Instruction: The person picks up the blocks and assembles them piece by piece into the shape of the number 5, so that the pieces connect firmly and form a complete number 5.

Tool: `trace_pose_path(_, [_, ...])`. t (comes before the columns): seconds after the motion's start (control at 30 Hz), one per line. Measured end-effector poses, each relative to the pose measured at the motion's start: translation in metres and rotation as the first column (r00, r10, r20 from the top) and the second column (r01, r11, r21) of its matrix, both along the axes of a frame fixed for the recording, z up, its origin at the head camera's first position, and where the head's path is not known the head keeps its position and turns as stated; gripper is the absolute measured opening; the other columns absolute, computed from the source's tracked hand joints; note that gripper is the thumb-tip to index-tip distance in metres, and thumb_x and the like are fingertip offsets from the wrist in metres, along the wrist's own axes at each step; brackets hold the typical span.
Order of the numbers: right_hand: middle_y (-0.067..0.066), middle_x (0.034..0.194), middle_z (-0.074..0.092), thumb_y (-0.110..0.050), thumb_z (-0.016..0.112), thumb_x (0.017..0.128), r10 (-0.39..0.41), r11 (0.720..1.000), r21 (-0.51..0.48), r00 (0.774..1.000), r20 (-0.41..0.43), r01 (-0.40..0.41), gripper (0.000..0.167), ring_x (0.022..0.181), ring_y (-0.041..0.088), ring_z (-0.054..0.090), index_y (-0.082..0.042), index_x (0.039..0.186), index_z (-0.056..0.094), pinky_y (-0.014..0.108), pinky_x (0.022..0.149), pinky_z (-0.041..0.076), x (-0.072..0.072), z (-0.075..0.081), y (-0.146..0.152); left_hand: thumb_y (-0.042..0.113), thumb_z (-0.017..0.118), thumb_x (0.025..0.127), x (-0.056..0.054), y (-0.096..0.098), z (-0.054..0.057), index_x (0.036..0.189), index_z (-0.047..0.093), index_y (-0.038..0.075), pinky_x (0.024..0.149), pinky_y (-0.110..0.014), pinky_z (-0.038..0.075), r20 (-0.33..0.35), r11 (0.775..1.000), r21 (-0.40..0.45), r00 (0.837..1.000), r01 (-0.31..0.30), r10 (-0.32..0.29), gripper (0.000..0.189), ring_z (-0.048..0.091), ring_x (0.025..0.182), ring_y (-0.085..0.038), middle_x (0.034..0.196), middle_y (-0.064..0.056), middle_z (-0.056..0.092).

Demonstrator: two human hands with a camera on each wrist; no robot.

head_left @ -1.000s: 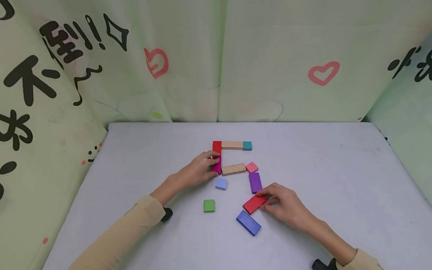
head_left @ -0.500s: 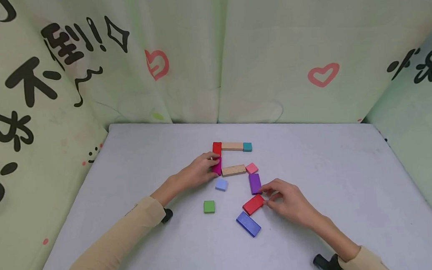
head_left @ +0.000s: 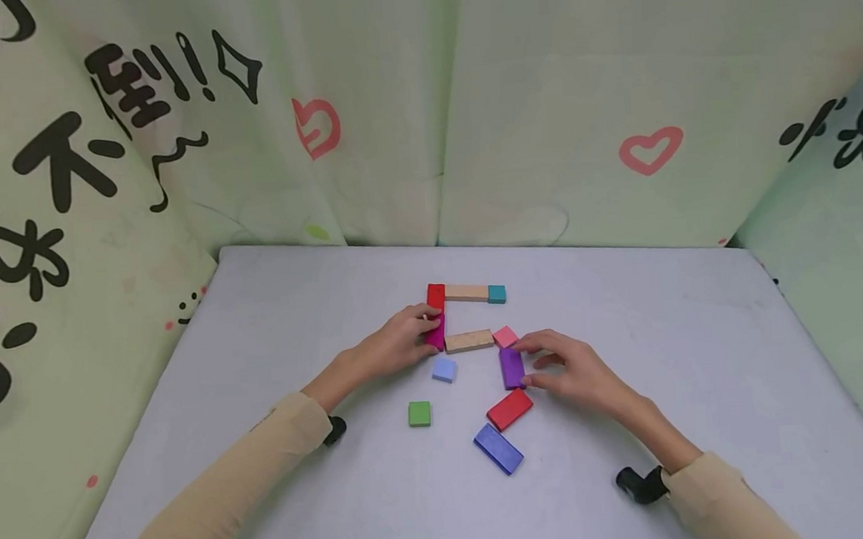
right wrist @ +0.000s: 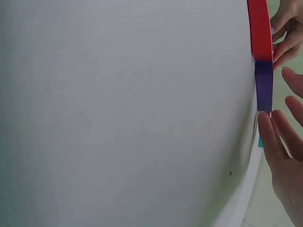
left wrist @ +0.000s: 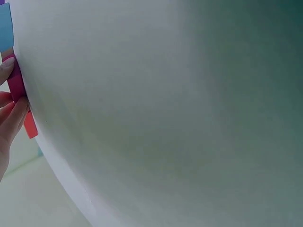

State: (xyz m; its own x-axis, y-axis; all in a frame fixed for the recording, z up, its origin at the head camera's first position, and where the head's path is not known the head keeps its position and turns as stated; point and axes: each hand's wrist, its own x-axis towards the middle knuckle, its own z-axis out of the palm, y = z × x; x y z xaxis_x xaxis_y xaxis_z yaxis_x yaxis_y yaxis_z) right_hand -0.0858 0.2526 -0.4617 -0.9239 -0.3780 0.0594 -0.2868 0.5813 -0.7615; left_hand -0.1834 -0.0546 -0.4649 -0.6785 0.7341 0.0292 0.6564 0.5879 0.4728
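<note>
In the head view my left hand (head_left: 403, 337) holds a magenta block (head_left: 437, 334), thumb at its near end and fingers toward the far end. The left wrist view shows the magenta block (left wrist: 16, 82) between the fingertips. A red block (head_left: 436, 294) adjoins its far end. My right hand (head_left: 576, 371) is beside the purple block (head_left: 512, 368), thumb and forefinger spread along its right side. In the right wrist view a fingertip meets the end of the purple block (right wrist: 264, 87), while the thumb stands apart from it. A pink block (head_left: 506, 336) lies just beyond.
Two wooden blocks, a far one (head_left: 466, 293) and a nearer one (head_left: 469, 341), extend rightward from the left column. A teal cube (head_left: 497, 294) ends the far row. A light-blue block (head_left: 444, 370), green block (head_left: 419, 414), red block (head_left: 510, 409) and blue block (head_left: 498, 449) lie nearer.
My right hand has left the nearer red block and moved away from me to the purple block. The left hand stays on the magenta block.
</note>
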Motion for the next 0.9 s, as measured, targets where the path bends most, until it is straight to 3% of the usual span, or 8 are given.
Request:
trace_pose_path(0.23, [0.012, 0.133, 0.065, -0.007, 0.081, 0.087, 0.006, 0.998, 0.056, 0.999, 0.041, -0.008, 0.048, 0.107, 0.025, 0.065, -0.008, 0.133, 0.066, 0.042, 0.092, 0.06, -0.004, -0.002, 0.0, 0.014, 0.077, 0.093, 0.0, 0.0, 0.002, 0.135, 0.062, -0.008, 0.11, -0.039, 0.051, 0.008, 1.0, -0.009, 1.0, -0.001, 0.001, 0.05, 0.055, 0.135, -0.033, 0.146, -0.019, 0.056])
trace_pose_path(0.5, [0.014, 0.139, 0.061, -0.01, 0.081, 0.087, 0.046, 0.984, 0.168, 0.998, 0.033, -0.051, 0.049, 0.108, 0.023, 0.065, -0.007, 0.134, 0.068, 0.033, 0.087, 0.06, -0.008, 0.0, 0.001, 0.014, 0.077, 0.094, -0.001, -0.001, 0.0, 0.135, 0.062, -0.008, 0.11, -0.038, 0.051, 0.009, 1.0, -0.007, 1.0, -0.004, 0.004, 0.049, 0.054, 0.136, -0.032, 0.146, -0.019, 0.056])
trace_pose_path(0.9, [0.014, 0.139, 0.061, -0.012, 0.081, 0.087, 0.112, 0.965, 0.237, 0.994, 0.01, -0.111, 0.05, 0.111, 0.027, 0.066, -0.007, 0.135, 0.068, 0.037, 0.088, 0.062, -0.012, 0.004, 0.004, 0.014, 0.077, 0.094, -0.001, -0.002, 0.001, 0.136, 0.061, -0.008, 0.11, -0.038, 0.051, 0.011, 1.0, -0.006, 1.0, -0.003, 0.003, 0.05, 0.053, 0.137, -0.033, 0.147, -0.019, 0.055])
